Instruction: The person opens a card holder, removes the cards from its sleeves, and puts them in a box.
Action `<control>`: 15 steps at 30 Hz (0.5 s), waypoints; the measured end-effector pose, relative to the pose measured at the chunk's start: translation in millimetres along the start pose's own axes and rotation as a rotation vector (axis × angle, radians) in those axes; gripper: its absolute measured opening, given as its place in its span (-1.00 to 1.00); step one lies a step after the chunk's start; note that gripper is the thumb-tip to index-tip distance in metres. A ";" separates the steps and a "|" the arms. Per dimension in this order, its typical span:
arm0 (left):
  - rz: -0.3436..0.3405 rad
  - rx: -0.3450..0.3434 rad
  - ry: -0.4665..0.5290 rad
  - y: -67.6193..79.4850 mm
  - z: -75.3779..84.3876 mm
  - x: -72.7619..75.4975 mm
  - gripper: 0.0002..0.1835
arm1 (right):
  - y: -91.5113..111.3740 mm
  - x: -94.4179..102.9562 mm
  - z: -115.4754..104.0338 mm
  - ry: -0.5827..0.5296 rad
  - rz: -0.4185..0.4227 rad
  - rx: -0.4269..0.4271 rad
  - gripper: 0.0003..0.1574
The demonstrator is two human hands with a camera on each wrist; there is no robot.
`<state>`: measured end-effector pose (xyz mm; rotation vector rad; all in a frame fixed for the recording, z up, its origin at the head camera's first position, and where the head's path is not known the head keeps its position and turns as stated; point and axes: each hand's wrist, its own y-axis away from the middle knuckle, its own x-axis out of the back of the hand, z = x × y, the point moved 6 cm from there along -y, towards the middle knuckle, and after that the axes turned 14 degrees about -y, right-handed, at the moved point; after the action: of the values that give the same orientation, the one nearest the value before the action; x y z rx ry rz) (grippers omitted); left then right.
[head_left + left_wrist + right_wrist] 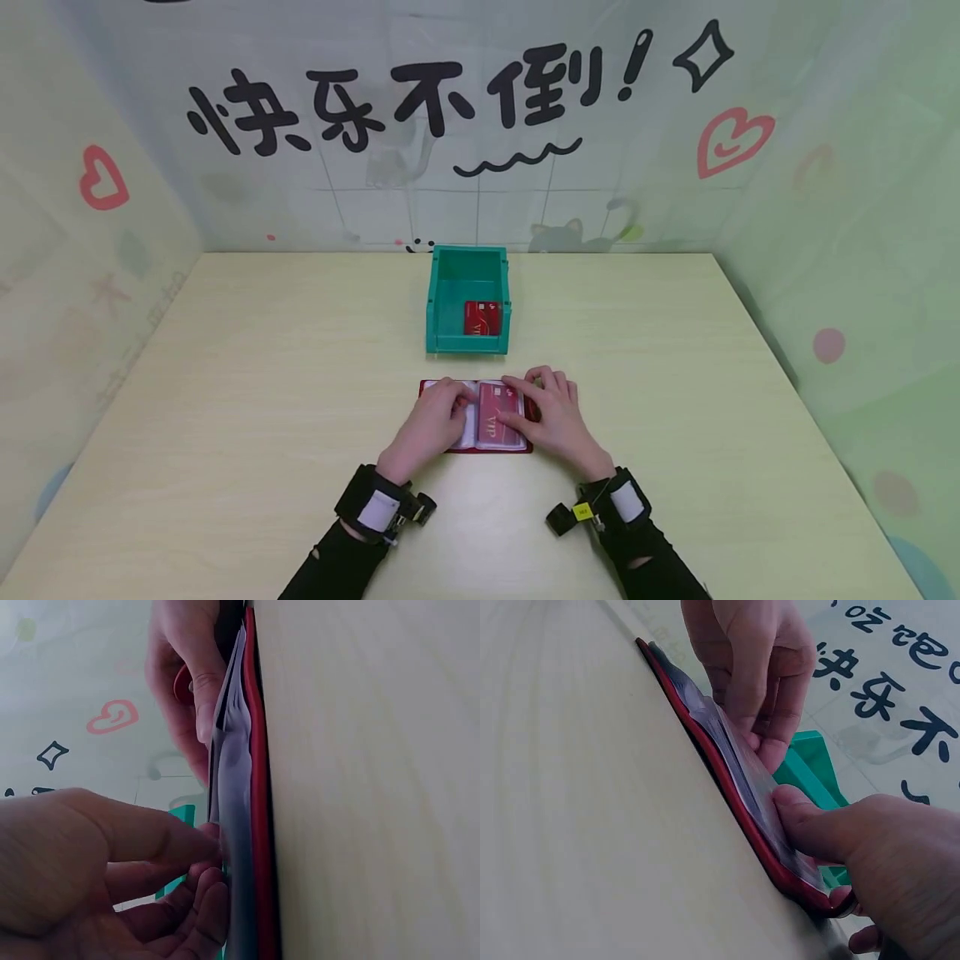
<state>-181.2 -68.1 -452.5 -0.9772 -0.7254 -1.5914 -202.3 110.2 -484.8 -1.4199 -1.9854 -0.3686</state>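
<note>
A red card holder (491,451) lies spread on the table, its clear plastic sleeves facing up. On its right-hand page is a red VIP card (497,417). My left hand (435,421) bends over the left page, and its thumb and curled fingers pinch at a clear sleeve (236,780) near the middle. My right hand (558,421) grips the holder's right side. Its thumb (799,814) presses on the card page while other fingers reach round the far edge and cover. The left fingertips partly hide what lies between them.
A teal open bin (468,345) stands just beyond the card holder, with red cards (482,318) inside at its near end. The pale wooden table (262,358) stretches to both sides, bounded by a printed backdrop (480,200) behind.
</note>
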 end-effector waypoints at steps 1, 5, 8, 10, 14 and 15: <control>-0.001 0.007 0.013 -0.2 0.2 -0.6 -0.85 | -0.1 -0.5 -0.1 0.009 0.006 0.008 -0.25; -0.014 0.048 0.036 -2.3 -1.1 -1.8 -0.78 | -0.1 -1.3 -2.2 0.046 0.027 0.032 -0.23; -0.019 0.053 0.036 -3.4 -2.1 -3.0 -0.78 | 0.3 -1.6 -4.4 0.064 0.036 0.039 -0.22; -0.013 0.055 0.036 -4.2 -2.9 -3.2 -0.81 | 0.4 -1.8 -5.6 0.068 0.038 0.039 -0.21; -0.012 0.069 0.035 -5.7 -4.5 -4.1 -0.86 | 0.6 -1.5 -7.4 0.066 0.035 0.032 -0.20; -0.016 0.077 0.035 -6.0 -4.8 -4.3 -0.86 | 0.5 -1.5 -7.3 0.064 0.032 0.029 -0.20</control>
<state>-187.7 -68.9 -458.3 -0.8879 -0.7658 -1.5792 -198.9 105.1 -480.4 -1.4031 -1.9069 -0.3652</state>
